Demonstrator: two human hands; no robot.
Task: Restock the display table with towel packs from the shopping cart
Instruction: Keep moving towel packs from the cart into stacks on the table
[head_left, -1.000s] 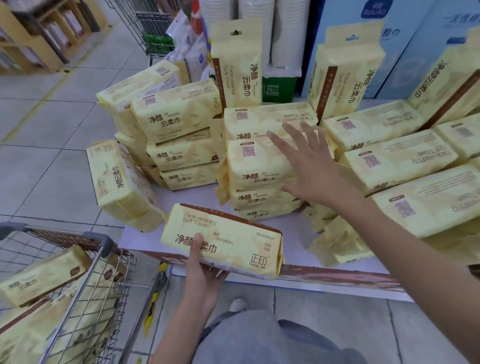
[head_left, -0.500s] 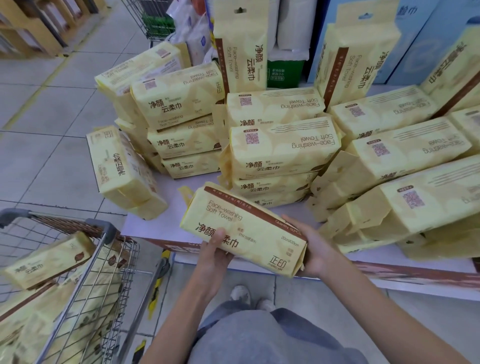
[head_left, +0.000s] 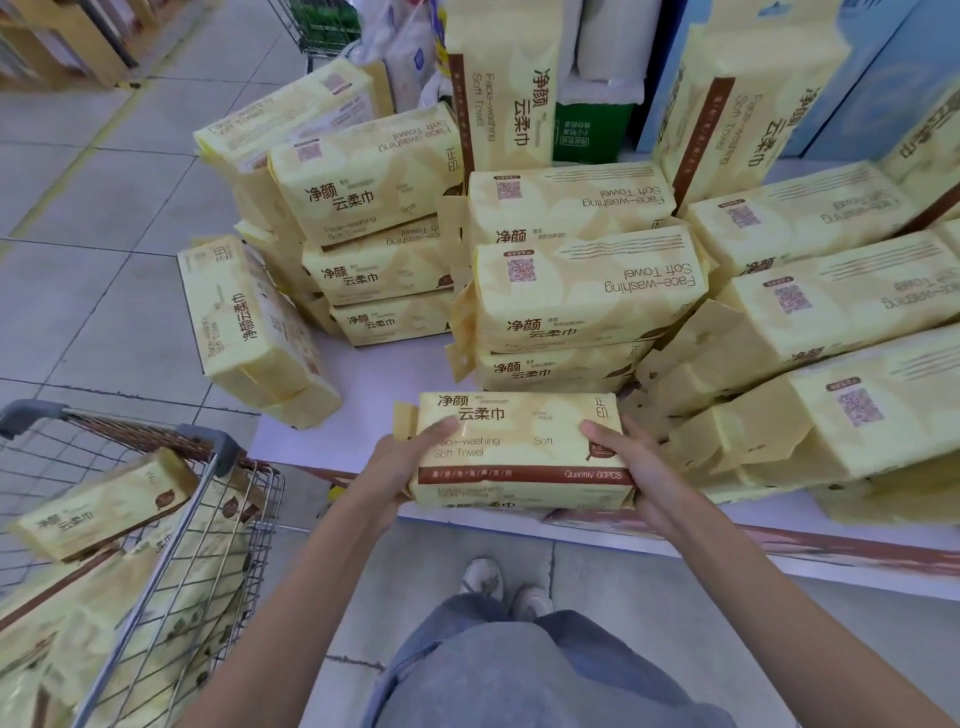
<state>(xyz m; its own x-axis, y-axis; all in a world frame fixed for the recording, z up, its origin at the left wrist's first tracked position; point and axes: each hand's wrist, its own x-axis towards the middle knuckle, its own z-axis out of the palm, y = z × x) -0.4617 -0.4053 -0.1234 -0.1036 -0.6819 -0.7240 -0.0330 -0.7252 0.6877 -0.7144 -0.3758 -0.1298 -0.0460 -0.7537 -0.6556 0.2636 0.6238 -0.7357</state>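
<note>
1. The fingers (head_left: 441, 428) of the left hand (head_left: 400, 467) curl round the left end of a towel pack (head_left: 519, 447), thumb lying on its top face. The right hand (head_left: 634, 467) grips the right end the same way.
2. The towel pack lies flat and level between the two hands at the front edge of the surface (head_left: 384, 374). Its near long side reaches out past that edge. Whether its underside touches the surface cannot be told.
3. Its far long side sits just beside the foot of the middle stack (head_left: 582, 296). Its right end is close to the loose flaps of the right-hand piles (head_left: 831, 322).
4. Bare surface shows to the left of the towel pack, in a strip running back between the middle stack and the left stack (head_left: 374, 208).
5. A tilted pack (head_left: 244, 332) stands on edge at the surface's left corner, partly past the rim.
6. The shopping cart (head_left: 223, 457) stands to the person's left, its corner near the surface's front-left corner, with more cart packs (head_left: 104, 504) inside.
7. Open tiled floor (head_left: 104, 208) lies beyond the cart and left of the surface.
</note>
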